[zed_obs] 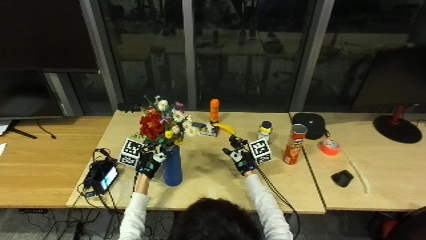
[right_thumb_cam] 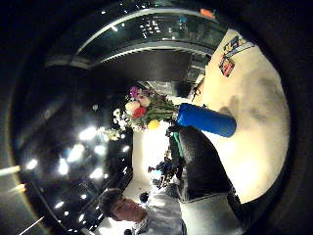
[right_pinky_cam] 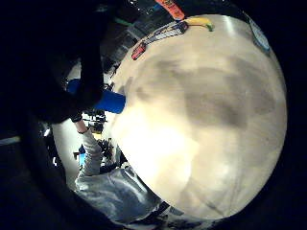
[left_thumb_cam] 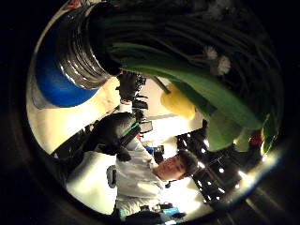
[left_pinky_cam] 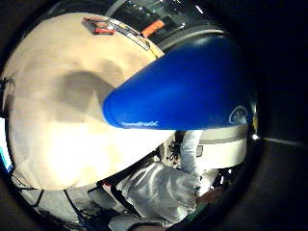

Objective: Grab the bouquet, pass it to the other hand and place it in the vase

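Fingers of the left hand [zed_obs: 149,164], just left of centre in the outside view, sit right against the bouquet [zed_obs: 162,127] where its stems enter the blue vase [zed_obs: 173,170]; whether they are curled round the stems or merely touching I cannot tell from where I stand. The flowers already stand upright in the vase's mouth, red, white and yellow heads fanned above it, so the placing looks done or nearly so, and the left hand seems kept close to steady things. Its thumb-side palm view agrees: stems and green leaves [left_thumb_cam: 197,84] run into the vase's dark ribbed mouth [left_thumb_cam: 77,51] right beside the palm.

Right hand [zed_obs: 239,159] hovers near the middle of the frame, well apart from the vase, fingers spread and relaxed, holding nothing. I'd judge it idle, its part in the hand-over finished.

Counting outward across the table [zed_obs: 213,190]: one bouquet, one vase, two gloved hands. Toward the back edge stand one orange bottle [zed_obs: 214,110] and one banana [zed_obs: 225,128] just beside it. Right of centre are one small bottle with a dark cap [zed_obs: 265,130] and one red crisp tube [zed_obs: 293,145]. Farther right lie one roll of orange tape [zed_obs: 327,146] and one black mouse [zed_obs: 342,178]. At the lower left edge sits one phone-like device [zed_obs: 103,176] with cables.
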Available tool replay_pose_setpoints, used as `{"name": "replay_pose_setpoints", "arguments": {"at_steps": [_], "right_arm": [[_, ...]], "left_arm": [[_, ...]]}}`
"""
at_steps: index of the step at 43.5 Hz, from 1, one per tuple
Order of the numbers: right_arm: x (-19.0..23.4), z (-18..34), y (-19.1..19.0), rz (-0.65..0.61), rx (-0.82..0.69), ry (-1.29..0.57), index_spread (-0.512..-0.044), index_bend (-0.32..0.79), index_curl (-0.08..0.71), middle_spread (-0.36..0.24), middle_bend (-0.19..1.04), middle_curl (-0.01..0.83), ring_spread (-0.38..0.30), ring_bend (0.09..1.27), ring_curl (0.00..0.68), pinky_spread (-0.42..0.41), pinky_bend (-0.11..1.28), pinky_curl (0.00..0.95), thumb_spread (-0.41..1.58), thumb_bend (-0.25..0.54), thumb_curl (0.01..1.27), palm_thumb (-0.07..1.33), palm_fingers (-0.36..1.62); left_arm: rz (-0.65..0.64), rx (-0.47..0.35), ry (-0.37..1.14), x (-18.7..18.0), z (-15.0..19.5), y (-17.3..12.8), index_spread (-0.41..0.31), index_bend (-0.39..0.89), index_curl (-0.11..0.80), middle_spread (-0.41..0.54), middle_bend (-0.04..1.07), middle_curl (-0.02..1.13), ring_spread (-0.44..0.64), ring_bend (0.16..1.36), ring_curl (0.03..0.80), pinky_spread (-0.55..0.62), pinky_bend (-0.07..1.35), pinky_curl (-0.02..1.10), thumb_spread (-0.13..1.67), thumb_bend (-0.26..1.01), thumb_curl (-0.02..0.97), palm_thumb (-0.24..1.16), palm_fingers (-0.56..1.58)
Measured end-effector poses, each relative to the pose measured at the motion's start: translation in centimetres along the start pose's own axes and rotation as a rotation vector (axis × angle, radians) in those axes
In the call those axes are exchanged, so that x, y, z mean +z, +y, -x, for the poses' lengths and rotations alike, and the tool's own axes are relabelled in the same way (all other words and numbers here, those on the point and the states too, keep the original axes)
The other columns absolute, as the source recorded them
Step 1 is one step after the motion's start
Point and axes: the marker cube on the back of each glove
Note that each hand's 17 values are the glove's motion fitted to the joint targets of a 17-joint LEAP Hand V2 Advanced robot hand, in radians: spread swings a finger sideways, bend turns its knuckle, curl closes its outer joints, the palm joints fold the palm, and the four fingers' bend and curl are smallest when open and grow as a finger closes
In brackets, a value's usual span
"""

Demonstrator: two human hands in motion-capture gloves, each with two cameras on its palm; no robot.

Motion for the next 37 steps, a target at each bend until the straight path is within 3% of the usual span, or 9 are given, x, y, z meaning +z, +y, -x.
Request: {"name": "replay_pose_setpoints", "arguments": {"at_steps": [6,13,16,21,28,32,37], "right_arm": [[0.2,0.6,0.5,0.088,-0.100,-0.149,-0.339,0.13,0.242,-0.005,0.18,0.342,0.076,0.38,0.295,0.278,0.49,0.344,1.08,-0.019,0.39,0.57,0.32],[0.0,0.5,0.8,0.056,-0.037,-0.068,-0.334,0.13,0.243,0.000,0.18,0.337,0.081,0.38,0.297,0.281,0.49,0.344,1.09,-0.022,0.39,0.57,0.32],[-0.1,1.1,1.3,0.090,-0.048,-0.122,-0.331,0.14,0.244,0.006,0.19,0.337,0.082,0.38,0.296,0.282,0.48,0.344,1.09,-0.021,0.39,0.57,0.32],[-0.5,0.9,1.0,0.068,-0.096,-0.080,-0.328,0.14,0.245,0.009,0.19,0.336,0.083,0.38,0.296,0.282,0.48,0.345,1.09,-0.019,0.39,0.59,0.32],[0.0,0.5,0.5,0.084,-0.250,-0.116,-0.326,0.14,0.248,0.011,0.19,0.335,0.084,0.37,0.296,0.282,0.47,0.342,1.09,-0.021,0.39,0.59,0.32],[0.7,-0.1,0.1,0.072,-0.222,-0.042,-0.325,0.14,0.250,0.011,0.19,0.335,0.084,0.37,0.296,0.283,0.46,0.342,1.09,-0.020,0.39,0.60,0.32],[1.2,0.8,0.5,0.149,-0.227,-0.097,-0.325,0.14,0.253,0.010,0.19,0.336,0.085,0.37,0.296,0.283,0.45,0.342,1.09,-0.022,0.40,0.60,0.31]], "left_arm": [[-0.022,0.027,-0.058,0.2,-2.5,0.5,0.162,0.06,0.286,0.402,0.17,0.31,0.44,0.52,0.310,0.43,0.38,0.33,0.80,-0.03,0.495,0.44,-0.18],[-0.051,0.051,-0.067,0.4,-3.3,0.6,0.180,0.08,0.240,0.452,0.16,0.29,0.50,0.52,0.299,0.48,0.36,0.32,0.82,-0.04,0.455,0.44,-0.18],[-0.084,0.048,-0.084,0.6,-4.0,1.1,0.183,0.08,0.225,0.463,0.16,0.28,0.51,0.52,0.296,0.49,0.36,0.32,0.83,-0.04,0.442,0.45,-0.18],[-0.124,0.014,-0.139,0.8,-3.4,1.1,0.171,0.09,0.208,0.472,0.18,0.28,0.53,0.51,0.288,0.49,0.34,0.31,0.84,-0.04,0.423,0.45,-0.15],[-0.152,0.048,-0.139,1.0,-5.2,2.1,0.159,0.10,0.194,0.469,0.19,0.28,0.53,0.51,0.282,0.49,0.31,0.31,0.84,-0.03,0.405,0.47,-0.12],[-0.223,0.052,-0.196,0.9,-3.6,1.3,0.156,0.10,0.189,0.468,0.19,0.28,0.53,0.51,0.280,0.49,0.30,0.31,0.84,-0.03,0.395,0.47,-0.11],[-0.264,0.064,-0.212,0.9,-3.0,0.7,0.145,0.13,0.196,0.434,0.22,0.30,0.51,0.52,0.282,0.47,0.28,0.30,0.85,-0.03,0.386,0.48,-0.02]]}}
